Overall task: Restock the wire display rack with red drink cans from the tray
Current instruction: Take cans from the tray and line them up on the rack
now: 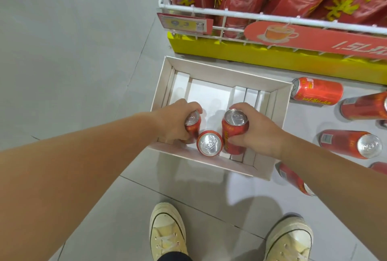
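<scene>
Cans in the tray (278, 103): left hand (176, 122) grips 1 can (192, 123), right hand (254, 133) grips another (233, 133).

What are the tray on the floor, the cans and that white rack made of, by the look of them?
The tray looks like white cardboard: matte, with folded flaps and thin creased walls. The cans, like the free-standing one, seem to be aluminium: a shiny silver top with a pull tab, and a glossy red printed side. The rack appears to be metal wire with a white coating, though its smooth finish could hide another core.
</scene>
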The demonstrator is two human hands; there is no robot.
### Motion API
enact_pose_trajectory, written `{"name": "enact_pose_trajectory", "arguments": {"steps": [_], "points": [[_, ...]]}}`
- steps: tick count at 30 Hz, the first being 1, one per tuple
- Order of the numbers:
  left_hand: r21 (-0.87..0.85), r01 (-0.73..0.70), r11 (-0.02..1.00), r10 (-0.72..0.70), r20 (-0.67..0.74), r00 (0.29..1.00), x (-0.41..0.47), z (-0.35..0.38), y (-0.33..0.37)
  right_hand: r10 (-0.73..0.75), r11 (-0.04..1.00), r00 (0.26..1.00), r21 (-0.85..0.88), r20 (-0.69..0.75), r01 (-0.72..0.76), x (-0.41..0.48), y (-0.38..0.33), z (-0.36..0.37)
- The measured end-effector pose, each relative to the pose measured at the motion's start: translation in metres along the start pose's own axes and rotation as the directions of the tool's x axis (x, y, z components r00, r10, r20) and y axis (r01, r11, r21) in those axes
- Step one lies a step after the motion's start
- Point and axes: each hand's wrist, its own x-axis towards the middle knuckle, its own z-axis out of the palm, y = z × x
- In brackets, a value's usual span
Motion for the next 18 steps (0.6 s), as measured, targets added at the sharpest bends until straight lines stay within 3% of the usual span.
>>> {"name": "enact_pose_trajectory", "arguments": {"steps": [4, 10, 18], "points": [[-0.315, 0.079, 0.946, -0.108, -0.078, 0.991, 0.018, -0.004, -0.006, 0.090, 0.976, 0.992, 0.204, -0.083, -0.071, 0.018, 0.003, 0.006], [-0.726, 0.024, 0.688, -0.220, -0.177, 0.959, -0.003, -0.021, 0.007, 0.098, 0.892, 0.991, 0.449, -0.094, -0.046, 0.001, -0.010, -0.014], [-0.873, -0.078, 0.482, -0.151, -0.170, 0.974, -0.104, -0.112, 0.083, -0.013, 0.722, 0.998, 0.689, -0.069, 0.057, -0.094, -0.107, -0.083]]}}
